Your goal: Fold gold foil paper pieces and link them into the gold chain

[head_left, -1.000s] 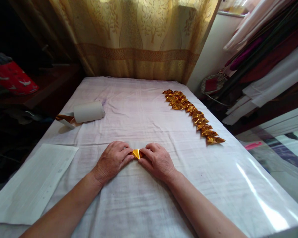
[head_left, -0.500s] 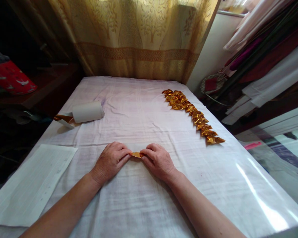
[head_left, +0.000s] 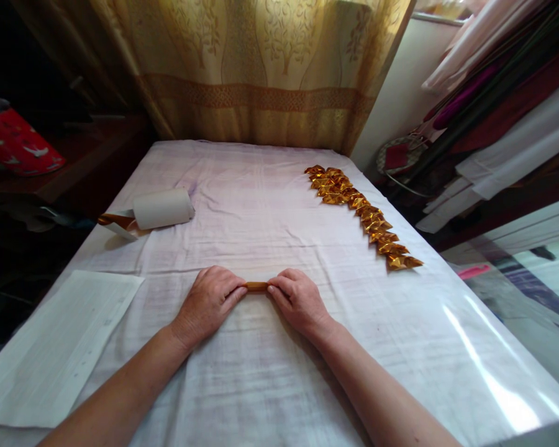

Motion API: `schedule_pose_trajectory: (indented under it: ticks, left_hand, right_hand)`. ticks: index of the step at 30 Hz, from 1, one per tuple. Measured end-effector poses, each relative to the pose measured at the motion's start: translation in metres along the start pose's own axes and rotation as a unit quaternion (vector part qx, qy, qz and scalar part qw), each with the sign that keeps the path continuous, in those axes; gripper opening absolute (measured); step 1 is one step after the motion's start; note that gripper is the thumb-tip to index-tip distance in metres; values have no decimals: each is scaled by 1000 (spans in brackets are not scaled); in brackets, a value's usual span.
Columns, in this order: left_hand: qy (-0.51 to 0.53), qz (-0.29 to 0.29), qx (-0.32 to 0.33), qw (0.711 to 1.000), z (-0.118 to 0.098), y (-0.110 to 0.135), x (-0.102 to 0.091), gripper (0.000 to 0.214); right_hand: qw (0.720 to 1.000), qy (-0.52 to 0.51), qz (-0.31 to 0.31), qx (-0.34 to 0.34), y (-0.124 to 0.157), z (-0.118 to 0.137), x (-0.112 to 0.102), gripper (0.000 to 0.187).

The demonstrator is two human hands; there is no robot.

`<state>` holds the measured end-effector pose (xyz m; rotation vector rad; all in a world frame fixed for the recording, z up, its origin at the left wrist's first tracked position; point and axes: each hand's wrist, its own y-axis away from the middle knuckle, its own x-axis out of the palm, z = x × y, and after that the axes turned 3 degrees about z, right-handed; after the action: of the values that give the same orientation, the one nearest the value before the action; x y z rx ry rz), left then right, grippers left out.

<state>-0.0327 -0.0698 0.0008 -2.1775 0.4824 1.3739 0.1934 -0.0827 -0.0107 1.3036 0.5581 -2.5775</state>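
while the left hand (head_left: 213, 298) has its fingers clamped on one end of a folded gold strip (head_left: 257, 287), the right hand (head_left: 300, 302) pinches the other end, so the strip lies level between them, at or just above the white cloth (head_left: 261, 385). a row of gold pieces (head_left: 375, 223) lies farther off to the right; a pale roll (head_left: 162, 210) and a white sheet (head_left: 65, 347) lie to the left.

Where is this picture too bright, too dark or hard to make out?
Head view: white glare streaks on the cloth, lower right; head view: deep shadow behind the red container, hiding detail; head view: light glowing through the curtain; head view: the small gold strip between left hand and right hand looks soft, its folds unclear.
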Motion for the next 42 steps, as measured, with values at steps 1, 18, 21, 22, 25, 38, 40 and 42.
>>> schedule_pose_trajectory:
  ticks: [1,18,21,22,25,38,40,42]
  left_hand:
    - [3,0,-6,1000,0,0,0,24]
    - [-80,-22,-73,994,-10,-2,7,13]
    - [-109,-32,-64,992,-11,-2,9,12]
    - [-115,-35,-61,991,-10,-2,10,12]
    - [-122,-42,-54,990,-9,-2,11,12]
    - [-109,-3,-63,992,-8,-2,12,15]
    - [-113,-2,-68,991,-8,-3,12,16]
    - [-115,-1,-71,991,-9,-3,12,18]
  right_hand:
    - [1000,-4,-8,1,0,-1,1,11]
    - [995,35,-33,83,-3,4,9,9]
    - [995,53,-28,83,-3,4,10,5]
    - [995,57,-28,79,-3,5,10,5]
    - [995,65,-24,67,-3,5,9,8]
    - [993,109,-12,40,-3,10,8,22]
    - [993,119,-5,2,-2,13,8,30]
    - [990,134,32,-43,-1,18,10,43]
